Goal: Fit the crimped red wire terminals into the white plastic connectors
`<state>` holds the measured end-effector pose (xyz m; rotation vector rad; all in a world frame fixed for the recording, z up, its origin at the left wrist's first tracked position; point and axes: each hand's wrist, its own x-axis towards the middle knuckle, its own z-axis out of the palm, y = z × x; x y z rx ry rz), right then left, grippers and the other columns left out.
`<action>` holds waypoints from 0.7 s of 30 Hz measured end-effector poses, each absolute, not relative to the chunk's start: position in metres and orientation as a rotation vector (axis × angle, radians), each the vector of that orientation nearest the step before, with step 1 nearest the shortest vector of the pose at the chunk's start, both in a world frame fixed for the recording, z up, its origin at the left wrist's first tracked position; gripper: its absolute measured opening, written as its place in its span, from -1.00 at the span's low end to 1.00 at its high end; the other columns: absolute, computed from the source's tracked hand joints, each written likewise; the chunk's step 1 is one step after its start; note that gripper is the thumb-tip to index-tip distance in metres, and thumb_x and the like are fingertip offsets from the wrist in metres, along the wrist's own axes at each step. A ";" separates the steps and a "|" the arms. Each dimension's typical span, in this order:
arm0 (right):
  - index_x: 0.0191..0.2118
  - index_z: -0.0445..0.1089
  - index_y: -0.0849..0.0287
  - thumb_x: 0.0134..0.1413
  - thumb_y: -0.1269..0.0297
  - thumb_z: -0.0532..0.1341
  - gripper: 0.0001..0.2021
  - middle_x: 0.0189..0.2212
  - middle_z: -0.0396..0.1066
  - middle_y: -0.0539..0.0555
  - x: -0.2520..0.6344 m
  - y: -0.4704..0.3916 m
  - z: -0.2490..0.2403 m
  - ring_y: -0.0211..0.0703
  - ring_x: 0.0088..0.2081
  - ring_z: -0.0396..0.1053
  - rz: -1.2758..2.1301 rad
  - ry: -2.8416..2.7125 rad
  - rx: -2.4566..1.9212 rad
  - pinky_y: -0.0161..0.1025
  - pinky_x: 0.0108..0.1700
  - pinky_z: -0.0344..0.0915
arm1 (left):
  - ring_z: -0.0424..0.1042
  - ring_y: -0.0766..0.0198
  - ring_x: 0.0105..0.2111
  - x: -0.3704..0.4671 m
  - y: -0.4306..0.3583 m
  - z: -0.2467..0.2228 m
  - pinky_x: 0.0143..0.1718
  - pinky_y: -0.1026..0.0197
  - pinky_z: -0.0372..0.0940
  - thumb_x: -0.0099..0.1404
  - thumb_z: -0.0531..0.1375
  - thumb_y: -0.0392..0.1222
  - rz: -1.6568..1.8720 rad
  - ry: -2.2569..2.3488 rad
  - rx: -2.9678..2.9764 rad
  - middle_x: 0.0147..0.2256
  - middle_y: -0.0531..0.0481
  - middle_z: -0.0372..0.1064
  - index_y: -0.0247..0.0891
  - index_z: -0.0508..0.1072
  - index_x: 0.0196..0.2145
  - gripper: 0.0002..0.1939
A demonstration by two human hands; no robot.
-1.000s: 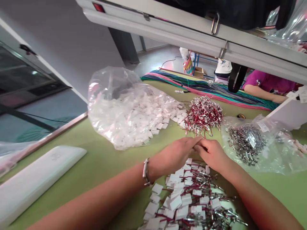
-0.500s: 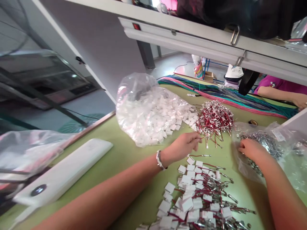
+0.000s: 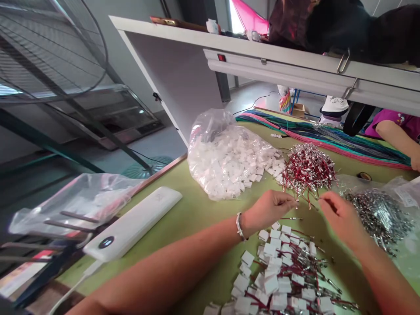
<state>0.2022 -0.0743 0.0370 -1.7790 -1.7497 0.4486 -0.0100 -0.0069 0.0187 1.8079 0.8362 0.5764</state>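
Right hand point(image 3: 341, 215), pinching, withdrawn from bag point(image 3: 349, 182) of metal parts point(image 3: 380, 210); left hand point(image 3: 266, 211) pinching; objects unclear.

Nothing legible. White device point(image 3: 134, 225) toward worktop's point(image 3: 185, 218) left edge: round dark display point(image 3: 106, 242), lit characters, too blurred to read. White item point(image 3: 334, 105) past far edge: dark lettering, unreadable. Label point(image 3: 405, 197) on clear bag point(image 3: 393, 186), right side: print too small.
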 end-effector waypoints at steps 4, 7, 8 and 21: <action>-0.37 0.33 0.13 0.16 0.11 0.08 -0.78 -0.58 0.27 -0.06 0.166 -0.081 0.026 -0.25 -0.54 0.20 0.641 -1.673 -1.582 -0.33 -0.49 0.11 | -0.02 0.44 -0.58 -0.009 -0.009 0.015 -0.57 0.30 -0.02 0.23 0.11 0.06 0.550 0.757 1.728 -0.61 0.12 0.10 -0.34 0.46 -0.48 -0.62; -0.37 0.34 0.14 0.15 0.12 0.09 -0.78 -0.59 0.23 -0.07 0.161 -0.081 0.020 -0.26 -0.53 0.17 0.710 -1.633 -1.545 -0.34 -0.49 0.11 | 0.00 0.44 -0.58 -0.009 -0.009 0.014 -0.56 0.31 0.00 0.22 0.13 0.07 0.526 0.725 1.703 -0.61 0.12 0.12 -0.33 0.45 -0.50 -0.62; -0.38 0.34 0.14 0.15 0.13 0.09 -0.78 -0.59 0.21 -0.07 0.162 -0.081 0.020 -0.27 -0.53 0.16 0.729 -1.634 -1.541 -0.34 -0.49 0.10 | 0.01 0.44 -0.58 -0.009 -0.009 0.015 -0.56 0.31 0.01 0.22 0.13 0.06 0.518 0.720 1.712 -0.61 0.11 0.14 -0.33 0.45 -0.50 -0.62; -0.55 0.17 0.13 0.06 0.20 0.10 -0.77 -0.65 0.11 -0.12 0.164 -0.080 0.026 -0.32 -0.56 0.07 1.135 -1.602 -1.674 -0.34 -0.51 0.03 | 0.21 0.36 -0.60 -0.019 -0.011 0.009 -0.56 0.25 0.04 0.37 -0.06 -0.29 0.676 0.423 2.916 -0.57 0.06 0.32 -0.25 0.47 -0.19 -0.70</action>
